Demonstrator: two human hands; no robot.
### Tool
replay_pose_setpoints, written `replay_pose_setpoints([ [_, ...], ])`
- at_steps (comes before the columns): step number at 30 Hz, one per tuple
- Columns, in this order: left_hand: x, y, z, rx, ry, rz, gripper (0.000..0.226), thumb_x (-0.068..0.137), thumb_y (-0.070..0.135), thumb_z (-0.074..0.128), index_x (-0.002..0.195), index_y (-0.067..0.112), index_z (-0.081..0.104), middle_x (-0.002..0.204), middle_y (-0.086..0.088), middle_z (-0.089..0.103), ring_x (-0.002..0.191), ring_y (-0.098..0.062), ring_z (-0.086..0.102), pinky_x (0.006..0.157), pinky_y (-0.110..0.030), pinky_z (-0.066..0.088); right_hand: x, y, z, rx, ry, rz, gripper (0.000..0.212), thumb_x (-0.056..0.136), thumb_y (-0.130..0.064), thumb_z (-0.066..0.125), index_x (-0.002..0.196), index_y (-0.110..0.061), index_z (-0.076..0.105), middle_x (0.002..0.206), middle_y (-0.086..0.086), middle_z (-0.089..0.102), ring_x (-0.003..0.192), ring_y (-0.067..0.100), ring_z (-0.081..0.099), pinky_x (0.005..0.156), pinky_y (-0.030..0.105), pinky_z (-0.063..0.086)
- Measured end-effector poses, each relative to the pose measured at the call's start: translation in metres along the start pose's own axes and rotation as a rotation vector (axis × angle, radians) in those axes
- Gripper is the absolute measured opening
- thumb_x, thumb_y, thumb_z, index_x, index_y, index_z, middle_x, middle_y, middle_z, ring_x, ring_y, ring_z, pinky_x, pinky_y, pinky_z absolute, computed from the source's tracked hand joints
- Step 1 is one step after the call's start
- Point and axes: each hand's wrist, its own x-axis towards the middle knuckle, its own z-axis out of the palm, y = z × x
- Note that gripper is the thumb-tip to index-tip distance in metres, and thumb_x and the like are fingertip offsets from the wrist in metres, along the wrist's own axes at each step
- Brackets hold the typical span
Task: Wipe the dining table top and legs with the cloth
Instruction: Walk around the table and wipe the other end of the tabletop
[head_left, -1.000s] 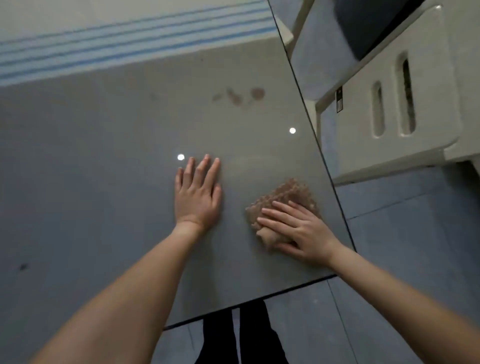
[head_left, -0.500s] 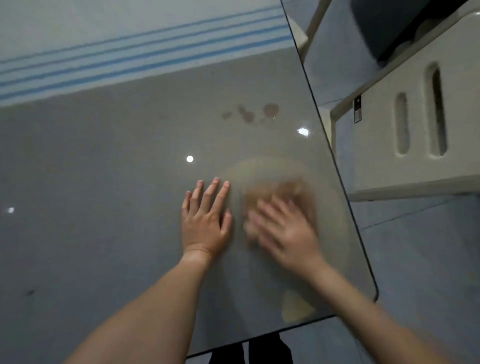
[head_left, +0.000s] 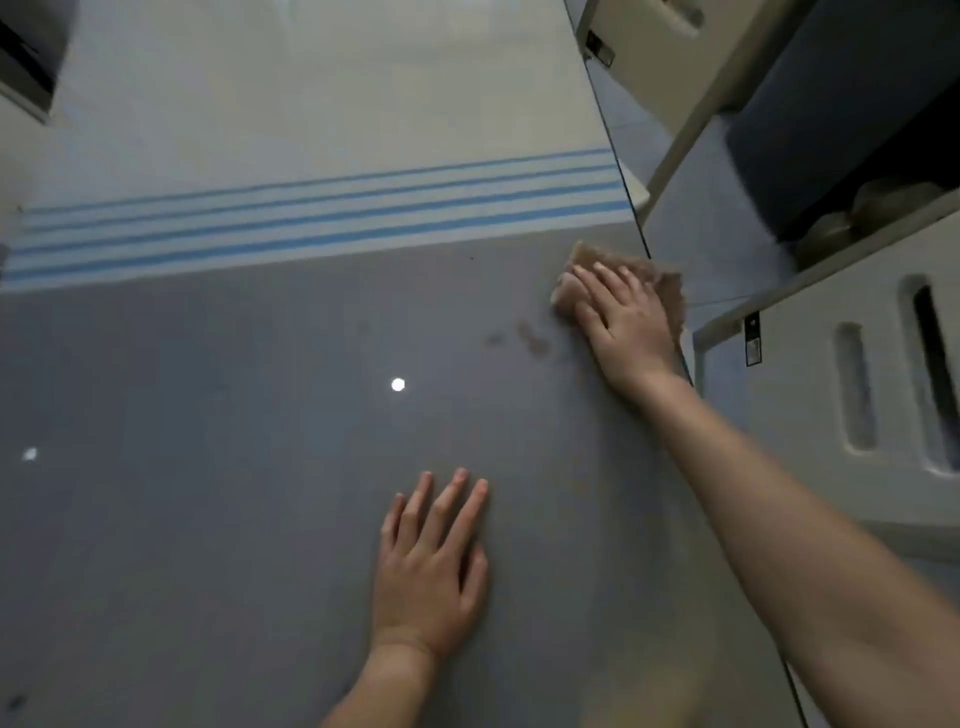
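Since half a second ago, the right hand (head_left: 623, 317) has moved the crumpled brown cloth (head_left: 670, 291) away from the left hand (head_left: 428, 566), farther along the right edge of the glossy grey table top (head_left: 208, 467). Its straight fingers press flat on the cloth, just beyond small brown stains (head_left: 530, 338). The left hand lies flat on the table, fingers slightly spread, holding nothing.

Cloth (head_left: 668, 292) is tan, table (head_left: 208, 493) grey (stripes (head_left: 311, 214) blue).
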Motion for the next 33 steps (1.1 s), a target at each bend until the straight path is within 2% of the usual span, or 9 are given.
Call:
replay_pose_setpoints([
  [2, 0.001, -0.001, 0.001, -0.005, 0.007, -0.003, 0.061, 0.081, 0.037, 0.046, 0.142, 0.035, 0.041, 0.147, 0.01, 0.043, 0.139, -0.021, 0.033, 0.113, -0.044, 0.024, 0.023, -0.035, 0.01, 0.052, -0.018, 0.057, 0.057, 0.094, -0.051, 0.018, 0.146, -0.038, 0.037, 0.156, -0.003, 0.034, 0.147, 0.024, 0.024, 0.118, 0.037, 0.011],
  [5, 0.0, -0.001, 0.001, -0.016, 0.018, 0.003, 0.062, 0.08, 0.037, 0.047, 0.141, 0.034, 0.042, 0.147, 0.009, 0.044, 0.139, -0.022, 0.033, 0.112, -0.045, 0.025, -0.033, -0.065, 0.025, 0.045, -0.104, -0.251, 0.051, 0.098, -0.048, 0.02, 0.145, -0.04, 0.038, 0.155, -0.004, 0.037, 0.147, 0.025, 0.025, 0.118, 0.038, 0.012],
  [9, -0.001, -0.002, 0.001, -0.011, 0.011, 0.017, 0.066, 0.078, 0.039, 0.048, 0.143, 0.034, 0.039, 0.148, 0.008, 0.042, 0.14, -0.022, 0.031, 0.112, -0.044, 0.024, -0.134, -0.009, -0.003, 0.037, -0.262, -0.5, 0.047, 0.101, -0.047, 0.034, 0.148, -0.045, 0.031, 0.158, -0.013, 0.029, 0.15, 0.015, 0.015, 0.122, 0.034, 0.01],
  [14, 0.001, -0.003, 0.002, -0.061, 0.043, 0.034, 0.065, 0.075, 0.039, 0.052, 0.139, 0.033, 0.046, 0.146, 0.009, 0.045, 0.137, -0.023, 0.036, 0.108, -0.044, 0.029, -0.057, 0.054, -0.029, 0.006, -0.194, -0.18, 0.058, 0.093, -0.067, 0.021, 0.148, -0.046, 0.02, 0.157, -0.013, 0.026, 0.149, 0.013, 0.012, 0.121, 0.037, 0.013],
  [18, 0.001, -0.005, 0.005, -0.07, 0.085, 0.06, 0.066, 0.072, 0.04, 0.055, 0.137, 0.033, 0.049, 0.145, 0.009, 0.047, 0.136, -0.022, 0.038, 0.106, -0.044, 0.031, 0.046, -0.02, 0.008, -0.079, -0.055, -0.074, 0.066, 0.093, -0.057, 0.014, 0.152, -0.032, 0.026, 0.16, -0.003, 0.026, 0.15, 0.025, 0.015, 0.12, 0.04, 0.009],
  [23, 0.001, -0.01, 0.013, -0.067, 0.115, 0.078, 0.065, 0.068, 0.04, 0.057, 0.132, 0.032, 0.054, 0.142, 0.008, 0.05, 0.132, -0.023, 0.043, 0.102, -0.045, 0.035, 0.016, -0.168, 0.062, 0.025, -0.17, -0.453, 0.052, 0.098, -0.05, 0.024, 0.148, -0.038, 0.033, 0.156, -0.005, 0.035, 0.148, 0.023, 0.021, 0.121, 0.039, 0.01],
  [27, 0.003, -0.009, 0.012, -0.045, 0.108, 0.076, 0.064, 0.067, 0.041, 0.057, 0.13, 0.03, 0.058, 0.137, 0.004, 0.057, 0.132, -0.023, 0.041, 0.101, -0.045, 0.035, -0.058, -0.117, 0.04, 0.007, -0.275, -0.746, 0.047, 0.1, -0.051, 0.034, 0.146, -0.042, 0.035, 0.154, -0.012, 0.038, 0.148, 0.014, 0.023, 0.121, 0.035, 0.016],
  [29, 0.003, -0.008, 0.011, -0.067, 0.113, 0.077, 0.066, 0.068, 0.042, 0.057, 0.133, 0.031, 0.055, 0.141, 0.006, 0.052, 0.133, -0.023, 0.04, 0.103, -0.044, 0.034, -0.049, -0.059, 0.017, -0.001, -0.254, -0.652, 0.048, 0.1, -0.055, 0.03, 0.146, -0.044, 0.033, 0.155, -0.013, 0.035, 0.148, 0.01, 0.019, 0.121, 0.035, 0.016],
  [33, 0.004, -0.005, 0.007, -0.1, 0.099, 0.068, 0.069, 0.069, 0.042, 0.059, 0.137, 0.032, 0.05, 0.146, 0.009, 0.046, 0.136, -0.022, 0.038, 0.105, -0.044, 0.032, 0.025, -0.001, -0.006, 0.0, -0.09, -0.181, 0.06, 0.093, -0.064, 0.023, 0.145, -0.037, 0.038, 0.154, -0.001, 0.04, 0.146, 0.023, 0.027, 0.12, 0.043, 0.019],
])
